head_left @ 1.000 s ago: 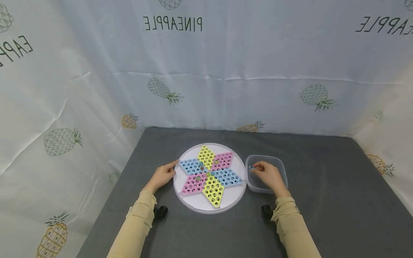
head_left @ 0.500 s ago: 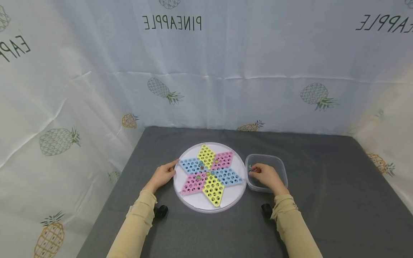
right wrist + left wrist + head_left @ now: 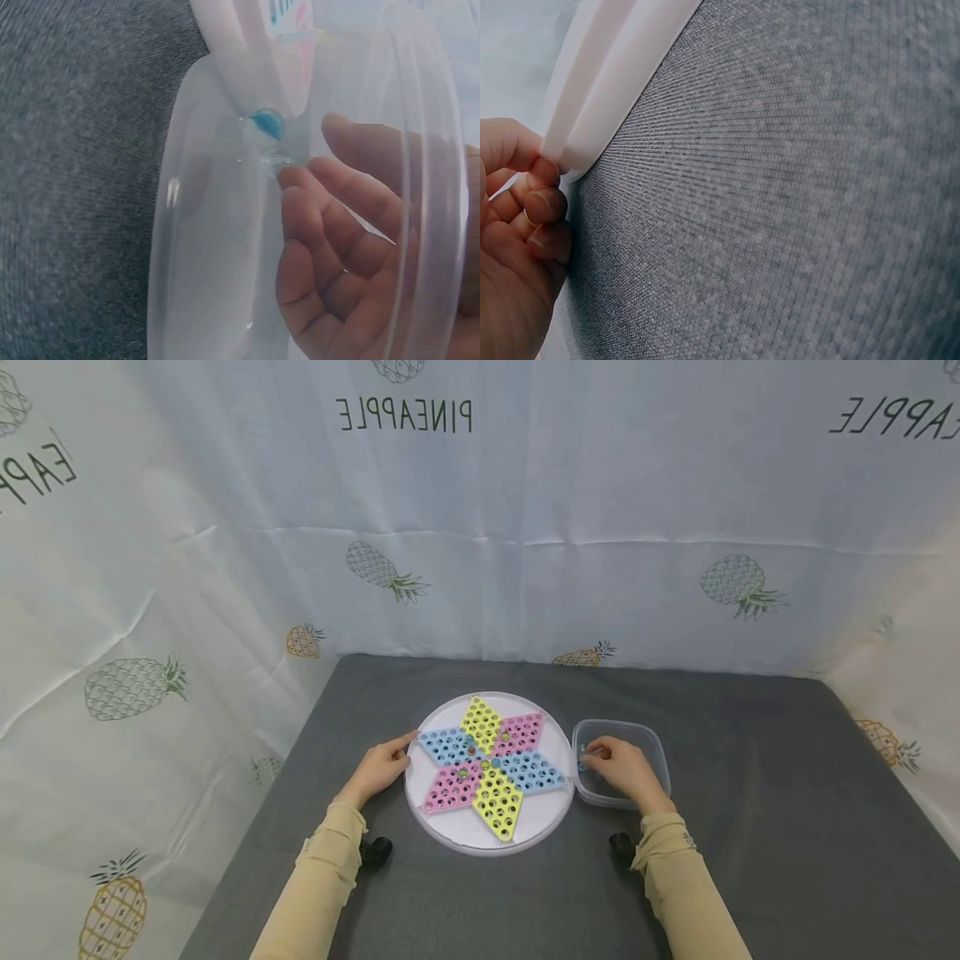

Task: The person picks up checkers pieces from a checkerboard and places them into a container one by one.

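A round white Chinese checkers board (image 3: 438, 835) with a yellow, pink and blue star of holes lies on the grey table. A few marbles (image 3: 495, 763) sit near the star's middle. My left hand (image 3: 381, 768) grips the board's left rim; in the left wrist view its fingers curl at the white edge. My right hand (image 3: 624, 770) reaches into a clear plastic container (image 3: 660, 752) right of the board. There, in the right wrist view, a clear marble with a blue swirl (image 3: 266, 127) and another clear marble (image 3: 276, 162) lie by the fingertips, thumb and fingers apart.
The container stands right beside the board's right rim. Black wrist devices (image 3: 375, 852) show below both sleeves. A white curtain (image 3: 480, 593) with pineapple prints hangs behind the table (image 3: 510, 910) and along its sides.
The right hand's fingertips have gone slightly lower in the container, and a bluish marble shows beside them. The left hand stays on the board's rim.
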A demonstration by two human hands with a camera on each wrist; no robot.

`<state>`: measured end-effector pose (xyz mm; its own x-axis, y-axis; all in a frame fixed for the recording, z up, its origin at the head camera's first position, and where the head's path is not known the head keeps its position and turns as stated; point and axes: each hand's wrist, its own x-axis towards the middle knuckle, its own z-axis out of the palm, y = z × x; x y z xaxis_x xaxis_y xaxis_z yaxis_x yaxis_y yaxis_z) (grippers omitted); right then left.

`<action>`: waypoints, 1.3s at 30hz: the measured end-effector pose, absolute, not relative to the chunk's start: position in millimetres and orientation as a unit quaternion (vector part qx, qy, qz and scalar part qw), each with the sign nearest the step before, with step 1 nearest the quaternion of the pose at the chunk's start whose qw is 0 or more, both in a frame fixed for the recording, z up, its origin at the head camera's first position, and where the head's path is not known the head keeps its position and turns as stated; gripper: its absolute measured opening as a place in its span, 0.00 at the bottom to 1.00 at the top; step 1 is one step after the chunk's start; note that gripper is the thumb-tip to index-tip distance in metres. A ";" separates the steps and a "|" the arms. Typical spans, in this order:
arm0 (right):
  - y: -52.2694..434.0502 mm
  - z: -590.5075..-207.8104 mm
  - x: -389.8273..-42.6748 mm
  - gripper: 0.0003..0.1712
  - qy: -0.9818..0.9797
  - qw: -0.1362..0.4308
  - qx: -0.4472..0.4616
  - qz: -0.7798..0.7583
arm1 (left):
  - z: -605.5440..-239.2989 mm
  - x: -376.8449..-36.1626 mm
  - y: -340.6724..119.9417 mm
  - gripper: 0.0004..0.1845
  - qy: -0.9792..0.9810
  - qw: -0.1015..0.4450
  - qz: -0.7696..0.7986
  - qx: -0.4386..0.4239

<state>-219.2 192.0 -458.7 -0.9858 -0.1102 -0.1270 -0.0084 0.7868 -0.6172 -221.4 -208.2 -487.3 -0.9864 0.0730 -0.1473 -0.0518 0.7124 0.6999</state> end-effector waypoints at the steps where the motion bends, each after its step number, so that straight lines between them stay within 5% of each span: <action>1: 192.1 -458.0 -218.9 0.19 0.941 0.073 -0.030 -0.328 | -487.3 -221.4 -208.1 0.27 0.922 0.083 0.379 0.006; 17: 182.3 -437.6 -212.4 0.20 0.931 0.004 -0.035 -0.364 | -487.0 -221.0 -208.5 0.27 0.922 0.083 0.379 -0.001; 39: 124.6 -422.2 -207.0 0.14 0.900 -0.016 -0.108 -0.423 | -485.4 -222.6 -205.9 0.26 0.922 0.072 0.380 -0.007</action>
<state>-207.0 124.6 -422.2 -0.9764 -0.1798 0.1199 -0.2071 0.6191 -0.7575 -222.6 -205.9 -485.4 -0.9895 0.0412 -0.1387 -0.0685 0.7109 0.7000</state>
